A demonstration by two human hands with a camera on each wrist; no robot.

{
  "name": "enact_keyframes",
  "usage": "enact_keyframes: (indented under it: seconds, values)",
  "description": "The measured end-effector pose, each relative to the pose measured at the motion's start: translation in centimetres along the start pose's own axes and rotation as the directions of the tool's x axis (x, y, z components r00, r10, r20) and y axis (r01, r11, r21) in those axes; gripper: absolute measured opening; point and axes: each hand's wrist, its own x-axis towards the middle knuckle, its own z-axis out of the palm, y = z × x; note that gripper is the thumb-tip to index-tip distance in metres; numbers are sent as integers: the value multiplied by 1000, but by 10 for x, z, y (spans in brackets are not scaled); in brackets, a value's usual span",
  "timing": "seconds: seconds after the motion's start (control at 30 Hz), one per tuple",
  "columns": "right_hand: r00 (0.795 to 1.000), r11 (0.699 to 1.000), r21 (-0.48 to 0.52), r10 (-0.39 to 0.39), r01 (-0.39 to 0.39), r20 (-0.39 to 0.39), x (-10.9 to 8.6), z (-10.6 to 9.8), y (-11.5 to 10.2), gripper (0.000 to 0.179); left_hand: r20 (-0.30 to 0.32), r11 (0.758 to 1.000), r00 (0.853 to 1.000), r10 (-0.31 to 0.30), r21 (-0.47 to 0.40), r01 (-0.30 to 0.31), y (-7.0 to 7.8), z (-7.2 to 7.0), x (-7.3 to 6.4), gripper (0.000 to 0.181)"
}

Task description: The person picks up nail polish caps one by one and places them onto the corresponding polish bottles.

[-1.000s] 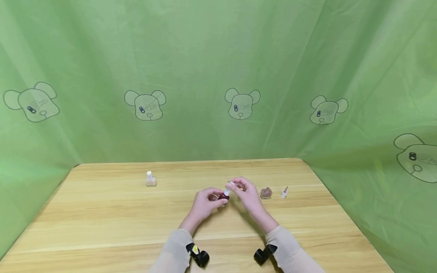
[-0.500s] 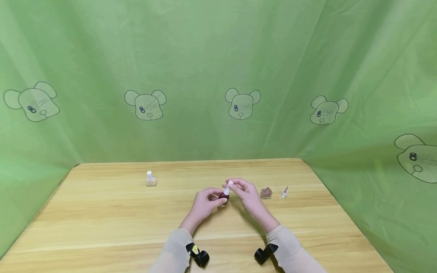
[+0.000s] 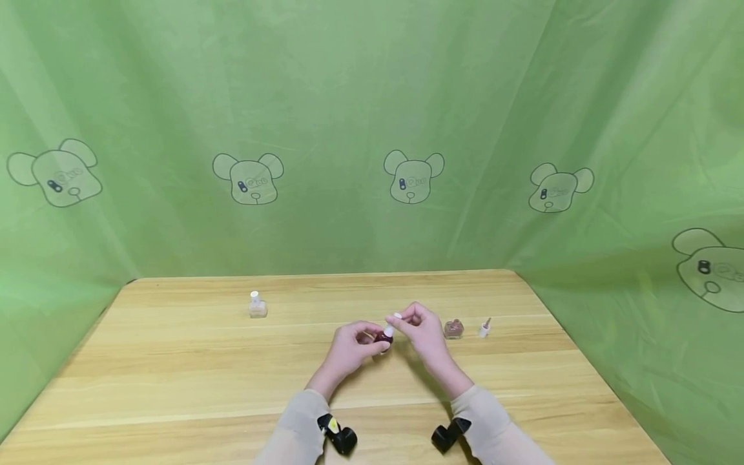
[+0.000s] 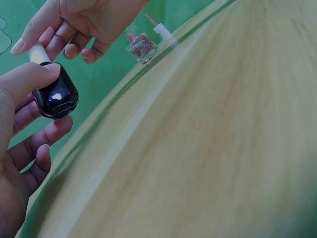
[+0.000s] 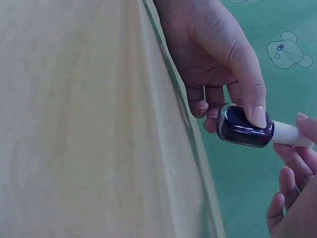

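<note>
The work looks partly done: of the three small bottles on view, one is uncapped, one is in hand, and one stands capped and out of both hands. The dark bottle (image 5: 242, 126) is between the hands, over the middle of the table (image 3: 174, 387) and slightly to the right, tilted so that its top leans right and far; whether its base touches the wood is hard to tell. The left hand (image 3: 347, 349) grips its body, thumb pressed on the near face and fingers behind, with the lower fingers loosely curved. The right hand (image 3: 424, 330) pinches the white cap (image 5: 286, 134) between thumb and forefinger, its other fingers bent and free of the bottle. That cap sits at the neck, so its removal does not seem complete; whether the thread is loosened cannot be told. Near the right hand, on its right, stands the pinkish bottle (image 3: 454, 329) with its neck bare, and just beside it, further right, its brush cap (image 3: 484, 331) stands with the brush pointing up, so that bottle's uncapping appears finished. Well apart, far and to the left, the clear bottle (image 3: 258, 310) is upright with its white top on; any handling of it is, as judged now, not yet begun.
</note>
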Motion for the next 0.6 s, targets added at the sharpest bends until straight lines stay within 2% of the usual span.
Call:
enact_keyframes:
  seconds: [0.1, 0.17, 0.3, 0.4, 0.5, 0.6]
  values:
    - [999, 999, -18, -32, 33, 31, 2, -1, 4, 24, -8, 1000, 1000, -11, 3, 11, 0, 0, 0, 27]
    - [995, 999, -5, -49, 50, 86, 3, -2, 5, 27, -13, 1000, 1000, -19, 3, 19, 0, 0, 1, 28]
    - [973, 997, 54, -66, 55, 219, 5, -5, 8, 39, -13, 1000, 1000, -27, 0, 27, -1, 0, 1, 28]
    - [953, 996, 72, -79, 61, 291, 5, -8, 9, 42, -13, 1000, 1000, -26, -2, 26, -2, 1, 1, 29]
    - [942, 995, 73, -87, 67, 323, 6, -9, 10, 41, -11, 999, 999, -33, 0, 33, -2, 1, 1, 28]
    - [946, 996, 75, -74, 52, 317, 6, -8, 9, 40, -5, 1000, 1000, -30, 2, 30, -2, 1, 1, 28]
